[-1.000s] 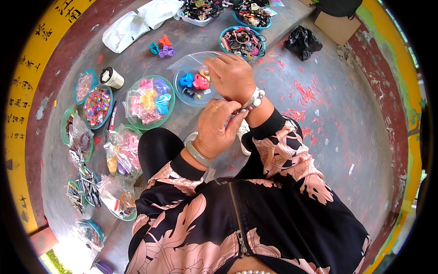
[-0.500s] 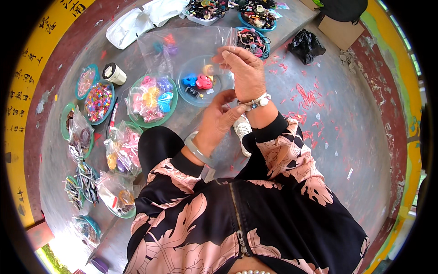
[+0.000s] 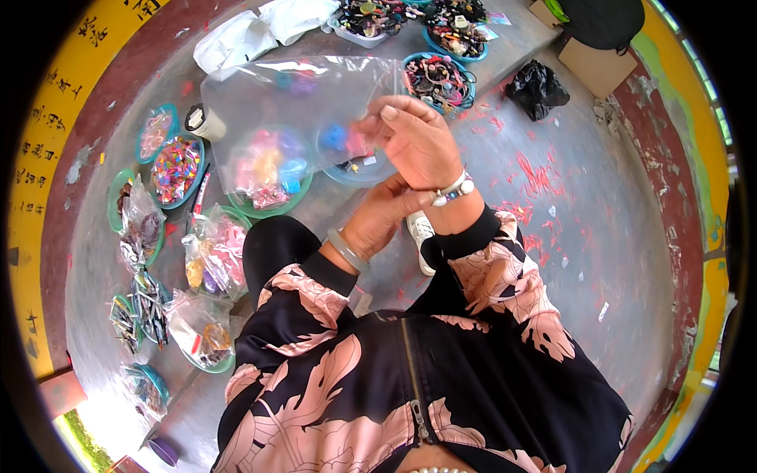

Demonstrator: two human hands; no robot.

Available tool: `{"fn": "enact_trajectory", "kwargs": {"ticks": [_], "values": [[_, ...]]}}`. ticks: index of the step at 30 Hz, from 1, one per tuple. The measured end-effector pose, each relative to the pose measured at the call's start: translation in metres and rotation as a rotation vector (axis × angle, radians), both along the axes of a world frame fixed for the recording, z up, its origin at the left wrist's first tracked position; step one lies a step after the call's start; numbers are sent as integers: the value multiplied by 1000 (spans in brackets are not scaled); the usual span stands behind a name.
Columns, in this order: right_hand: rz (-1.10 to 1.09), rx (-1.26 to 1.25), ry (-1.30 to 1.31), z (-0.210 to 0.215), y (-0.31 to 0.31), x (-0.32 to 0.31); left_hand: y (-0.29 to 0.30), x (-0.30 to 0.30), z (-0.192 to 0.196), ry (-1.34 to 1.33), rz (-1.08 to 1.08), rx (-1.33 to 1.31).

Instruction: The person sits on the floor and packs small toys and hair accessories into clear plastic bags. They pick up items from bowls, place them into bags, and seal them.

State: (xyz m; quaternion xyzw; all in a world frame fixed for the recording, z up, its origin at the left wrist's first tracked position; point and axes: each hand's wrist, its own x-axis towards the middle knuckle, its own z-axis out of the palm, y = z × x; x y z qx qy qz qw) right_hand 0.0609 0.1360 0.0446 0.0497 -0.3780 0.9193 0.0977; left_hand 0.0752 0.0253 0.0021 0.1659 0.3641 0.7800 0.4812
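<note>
My right hand [image 3: 418,142] is raised and pinches the edge of a large clear plastic bag [image 3: 284,118], which hangs spread out to its left. My left hand [image 3: 385,214] sits just below the right wrist, fingers curled against it, and I cannot see anything held in it. Seen through the bag are a green bowl of pastel hair clips [image 3: 268,197] and a blue bowl with blue and pink pieces [image 3: 351,158] on the grey floor.
More bowls of colourful beads and hair accessories [image 3: 175,169] and filled plastic bags [image 3: 213,252] line the left side. Bowls of dark hair ties [image 3: 438,79] stand at the back, with a black bag [image 3: 536,91], a cardboard box [image 3: 595,67] and white cloth [image 3: 236,39].
My right hand has lifted from the blue bowl, and the clear bag now hangs spread wide from it. My left hand has stayed under the right wrist.
</note>
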Motion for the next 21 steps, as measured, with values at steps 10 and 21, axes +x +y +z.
{"fn": "enact_trajectory", "kwargs": {"ticks": [10,21], "values": [[-651,1459,57,-6,21,-1,-33,-26,7,1044,353,-613],[-363,2077,497,-27,-16,7,-52,-57,17,1499,709,-814]]}}
